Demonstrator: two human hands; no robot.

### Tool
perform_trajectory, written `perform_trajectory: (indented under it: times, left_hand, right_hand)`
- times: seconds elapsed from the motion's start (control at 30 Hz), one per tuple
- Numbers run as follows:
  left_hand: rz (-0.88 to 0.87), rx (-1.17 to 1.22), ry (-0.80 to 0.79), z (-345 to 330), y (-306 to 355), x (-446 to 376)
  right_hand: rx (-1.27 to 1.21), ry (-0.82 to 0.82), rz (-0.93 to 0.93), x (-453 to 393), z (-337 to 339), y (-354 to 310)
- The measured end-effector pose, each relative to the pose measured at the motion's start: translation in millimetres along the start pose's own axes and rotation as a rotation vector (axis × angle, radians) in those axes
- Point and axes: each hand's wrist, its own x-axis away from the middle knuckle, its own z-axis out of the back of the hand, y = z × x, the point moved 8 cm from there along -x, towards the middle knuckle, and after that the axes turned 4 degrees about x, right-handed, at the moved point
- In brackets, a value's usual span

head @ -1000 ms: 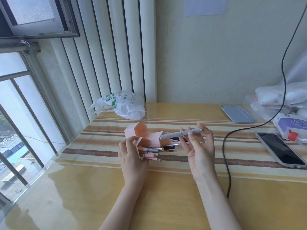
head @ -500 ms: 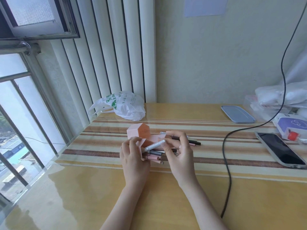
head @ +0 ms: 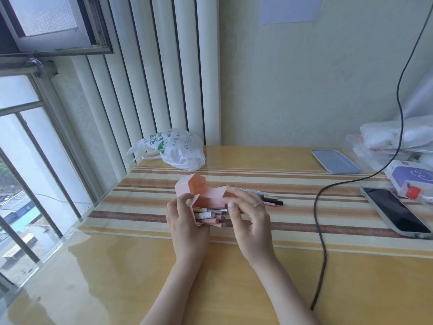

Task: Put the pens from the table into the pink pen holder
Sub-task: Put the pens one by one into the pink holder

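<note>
The pink pen holder (head: 194, 186), made of hexagonal tubes, lies tilted on its side on the striped table mat. My left hand (head: 187, 228) grips its near end. Several pens stick out of its openings toward me, among them a silver pen (head: 206, 215). My right hand (head: 250, 221) hovers just right of those pens with fingers curled and apart; the thumb is at the pen ends and nothing is held. Behind that hand, a glittery silver pen (head: 251, 191) and a black pen (head: 274, 202) lie on the mat, with a pink one beside them.
A white plastic bag (head: 178, 151) sits at the back left. A blue lid (head: 335, 160), a white and purple box (head: 410, 178) and a phone (head: 396, 211) lie to the right. A black cable (head: 321, 219) runs down across the table. The window borders the table's left edge.
My right hand brought the silver pen from the air down to the holder, pushed it in and let go. My left hand kept its grip on the holder.
</note>
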Motion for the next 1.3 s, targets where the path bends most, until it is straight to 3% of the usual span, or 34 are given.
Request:
perform_trajectory:
  times: [0.1, 0.27, 0.47, 0.63, 0.87, 1.0, 1.13, 1.2, 1.3]
  left_hand:
    - [0.045, 0.038, -0.011, 1.0, -1.1, -0.2]
    - [0.17, 0.164, -0.008, 3.9, -4.6, -1.7]
    - [0.197, 0.245, 0.005, 6.3, 3.1, -3.4]
    - [0.205, 0.25, -0.002, 5.7, 2.0, -3.9]
    - [0.216, 0.262, -0.009, 3.9, -2.4, -4.2]
    - [0.203, 0.259, -0.006, 3.8, -1.5, -4.2]
    - [0.192, 0.251, -0.007, 3.5, -0.8, -4.7]
    - [0.19, 0.244, -0.008, 3.2, -2.1, -4.6]
    - [0.2, 0.24, -0.008, 2.6, -6.0, -4.0]
  right_hand:
    - [-0.047, 0.121, -0.086, -1.4, 14.7, 11.9]
    - [0.081, 0.288, -0.321, 7.0, 33.4, 55.1]
    - [0.504, -0.006, -0.619, 10.7, 30.4, 102.3]
    - [0.747, -0.212, -0.578, 5.3, 24.9, 115.4]
    - [0.847, -0.238, -0.515, 4.6, 22.1, 118.1]
    - [0.843, -0.227, -0.549, 4.9, 25.4, 119.6]
    - [0.771, -0.221, -0.461, 1.6, 23.6, 114.3]
    - [0.499, -0.155, -0.446, -0.5, 23.5, 110.8]
    - [-0.007, -0.054, -0.57, -1.1, 21.5, 107.5]
